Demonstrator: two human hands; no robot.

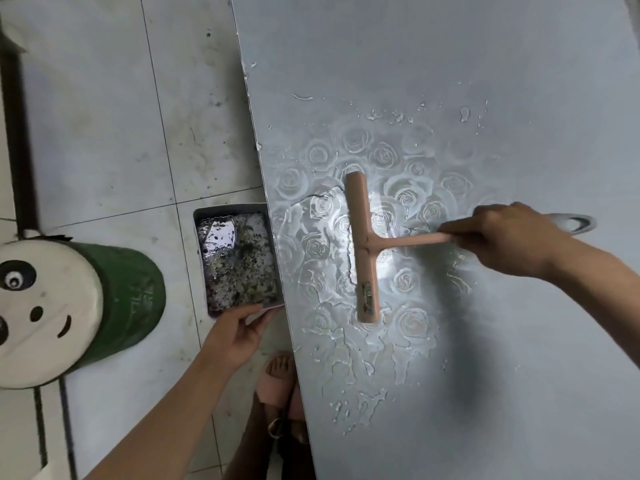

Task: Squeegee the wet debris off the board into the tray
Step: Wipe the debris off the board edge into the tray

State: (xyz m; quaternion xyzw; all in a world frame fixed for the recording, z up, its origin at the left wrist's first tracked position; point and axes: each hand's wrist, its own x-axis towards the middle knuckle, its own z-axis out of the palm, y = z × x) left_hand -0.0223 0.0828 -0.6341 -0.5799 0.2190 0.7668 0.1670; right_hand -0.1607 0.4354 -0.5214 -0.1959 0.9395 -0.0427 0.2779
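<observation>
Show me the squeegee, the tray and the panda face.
squeegee (pixel 363 251): head view, on its pink blade bar.
tray (pixel 230 207): head view, on its far rim.
panda face (pixel 52 306): head view, on its white cheek.

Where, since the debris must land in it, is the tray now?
In the head view, the tray is against the left edge of the board, its near end held by the left hand.

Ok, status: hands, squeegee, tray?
Right hand grips pink plastic T-shaped squeegee, resting on wet grey board. Left hand holds rectangular debris-filled tray at board edge. Only water between squeegee and tray.
</observation>
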